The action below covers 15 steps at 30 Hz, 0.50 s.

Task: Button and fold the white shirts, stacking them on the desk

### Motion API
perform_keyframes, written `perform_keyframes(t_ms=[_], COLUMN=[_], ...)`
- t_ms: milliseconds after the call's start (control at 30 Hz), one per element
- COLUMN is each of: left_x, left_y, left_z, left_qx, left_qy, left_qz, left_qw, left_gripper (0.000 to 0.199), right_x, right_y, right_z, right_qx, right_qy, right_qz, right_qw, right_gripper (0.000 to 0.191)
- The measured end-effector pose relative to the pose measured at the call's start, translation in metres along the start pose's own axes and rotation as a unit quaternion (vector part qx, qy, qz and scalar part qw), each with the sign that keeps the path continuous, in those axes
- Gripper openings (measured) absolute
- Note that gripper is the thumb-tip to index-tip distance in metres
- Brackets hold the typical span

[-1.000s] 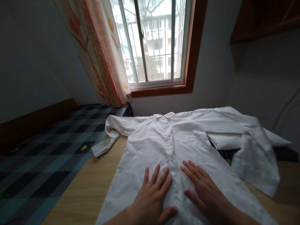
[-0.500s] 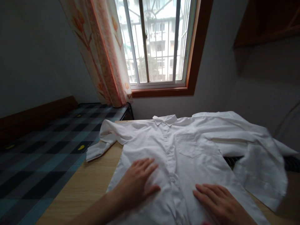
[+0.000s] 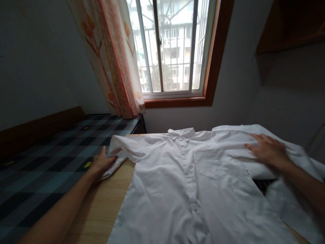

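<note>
A white long-sleeved shirt (image 3: pixel 162 183) lies front up, its collar (image 3: pixel 181 134) toward the window and a pocket on the right of its chest. My left hand (image 3: pixel 103 161) is at the shirt's left sleeve, near the cuff, thumb and fingers apart. Over the right sleeve, below the shoulder, is my right hand (image 3: pixel 269 150), its fingers spread and slightly blurred. The lower part of that sleeve hangs bent down at the right, partly behind my forearm.
Under the shirt is a light wooden table (image 3: pixel 96 203). A bed with a checked cover (image 3: pixel 50 162) stands along the left. Ahead are a barred window (image 3: pixel 175 51) and a flowered curtain (image 3: pixel 111 57). A wooden cabinet (image 3: pixel 294 27) hangs at the upper right.
Both hands have left the lower front of the shirt and moved outward and forward, the left to the left sleeve, the right to the right sleeve.
</note>
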<state>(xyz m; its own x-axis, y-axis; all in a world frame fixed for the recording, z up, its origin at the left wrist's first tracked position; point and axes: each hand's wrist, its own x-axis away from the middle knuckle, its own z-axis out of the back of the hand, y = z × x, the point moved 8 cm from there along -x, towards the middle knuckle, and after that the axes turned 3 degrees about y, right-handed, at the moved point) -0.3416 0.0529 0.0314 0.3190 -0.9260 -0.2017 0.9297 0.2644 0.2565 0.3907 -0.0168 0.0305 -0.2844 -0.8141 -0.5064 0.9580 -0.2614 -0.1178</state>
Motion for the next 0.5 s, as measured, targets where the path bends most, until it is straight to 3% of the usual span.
perform_keyframes(t_ms=[100, 167, 267, 333, 400, 467, 500], left_x=[0.004, 0.012, 0.022, 0.016, 0.003, -0.003, -0.002], left_y=[0.002, 0.016, 0.042, 0.046, 0.042, 0.05, 0.065], left_z=[-0.015, -0.009, 0.016, 0.042, 0.081, 0.128, 0.149], left_qx=[-0.021, -0.083, -0.153, -0.141, -0.096, -0.053, -0.037], left_qy=[-0.039, 0.01, 0.093, 0.106, 0.149, 0.252, 0.31], left_qz=[0.016, -0.011, -0.078, -0.07, 0.001, 0.043, 0.004], left_qw=[0.999, 0.996, 0.981, 0.982, 0.984, 0.965, 0.95], left_gripper=[0.054, 0.044, 0.036, 0.034, 0.033, 0.031, 0.031], right_x=[-0.004, -0.001, 0.004, 0.006, 0.007, 0.009, 0.01], right_y=[0.03, 0.033, 0.029, 0.028, 0.027, 0.024, 0.022], right_z=[-0.016, -0.019, -0.02, -0.021, -0.021, -0.019, -0.018], right_qx=[0.011, 0.017, 0.018, 0.02, 0.025, 0.031, 0.03], right_qy=[-0.045, -0.042, -0.05, -0.056, -0.052, -0.044, -0.04], right_qz=[-0.024, -0.007, 0.005, 0.005, 0.012, 0.02, 0.024], right_qw=[0.999, 0.999, 0.999, 0.998, 0.998, 0.998, 0.998], right_gripper=[0.067, 0.065, 0.06, 0.058, 0.054, 0.051, 0.05])
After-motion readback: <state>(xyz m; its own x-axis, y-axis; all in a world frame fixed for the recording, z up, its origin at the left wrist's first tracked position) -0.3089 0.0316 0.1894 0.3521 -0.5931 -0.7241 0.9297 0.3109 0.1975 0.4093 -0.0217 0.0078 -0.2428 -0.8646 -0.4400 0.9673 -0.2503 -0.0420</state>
